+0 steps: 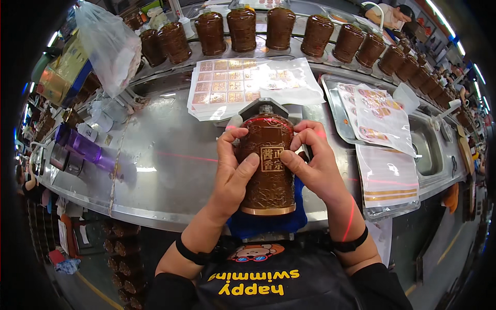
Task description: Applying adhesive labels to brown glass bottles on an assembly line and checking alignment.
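Note:
A brown glazed bottle (267, 188) with a textured surface lies tilted back in front of me, its neck pointing away. It rests over a blue cloth (268, 223) at the table's near edge. A square gold label sits on its upper middle. My left hand (233, 170) grips the bottle's left side, thumb at the label's left edge. My right hand (316, 165) holds the right side, its thumb pressing the label's right part. A red laser line crosses the bottle's shoulder. Behind the neck is a dark angular rest (250, 109).
Sheets of gold square labels (222, 85) lie beyond the bottle. At right, a metal tray (338, 116) holds decal sheets, beside a sink (429, 150). Brown bottles (242, 31) line a conveyor at the back. A purple cup (85, 144) and a plastic bag (108, 46) are at left.

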`<state>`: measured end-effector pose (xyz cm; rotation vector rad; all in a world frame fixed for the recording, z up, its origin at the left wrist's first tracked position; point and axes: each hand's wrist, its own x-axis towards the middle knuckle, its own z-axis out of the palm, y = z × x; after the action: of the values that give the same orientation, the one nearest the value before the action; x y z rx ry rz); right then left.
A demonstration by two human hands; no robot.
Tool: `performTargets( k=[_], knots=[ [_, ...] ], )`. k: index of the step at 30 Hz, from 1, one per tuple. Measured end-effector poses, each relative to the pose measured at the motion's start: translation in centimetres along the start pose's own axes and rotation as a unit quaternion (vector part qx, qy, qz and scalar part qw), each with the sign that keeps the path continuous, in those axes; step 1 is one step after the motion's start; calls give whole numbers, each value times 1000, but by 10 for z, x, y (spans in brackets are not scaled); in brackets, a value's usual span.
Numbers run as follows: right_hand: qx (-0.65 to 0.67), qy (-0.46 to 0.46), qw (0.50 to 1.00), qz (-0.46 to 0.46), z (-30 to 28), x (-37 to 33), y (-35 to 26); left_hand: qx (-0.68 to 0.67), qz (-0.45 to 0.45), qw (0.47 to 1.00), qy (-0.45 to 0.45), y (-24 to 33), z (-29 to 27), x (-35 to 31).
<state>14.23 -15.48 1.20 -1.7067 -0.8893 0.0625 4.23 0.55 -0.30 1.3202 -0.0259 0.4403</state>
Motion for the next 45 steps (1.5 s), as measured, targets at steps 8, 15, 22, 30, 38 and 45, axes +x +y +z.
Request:
performTargets(
  k=[8,15,22,30,38,45],
  knots=[
    [-10,-15,999,36,-2,-2,-6,22,20,1000,5,-5,3,-1],
    [-11,-7,1000,2,-16,6,-16,-5,3,1000,14,4,10,-1],
    [-56,-14,997,-47,-7,2,-2,41,31,998,22,-3,5,3],
    [-44,-16,998,-37,-2,2,-1,26,21,999,15,-5,5,1],
    [-6,-16,1000,5,0,2,-5,11,18,1000,13,0,7,1],
    [-13,-15,1000,0,-1,3,-5,3,13,1000,9,1,8,2]
  ],
)
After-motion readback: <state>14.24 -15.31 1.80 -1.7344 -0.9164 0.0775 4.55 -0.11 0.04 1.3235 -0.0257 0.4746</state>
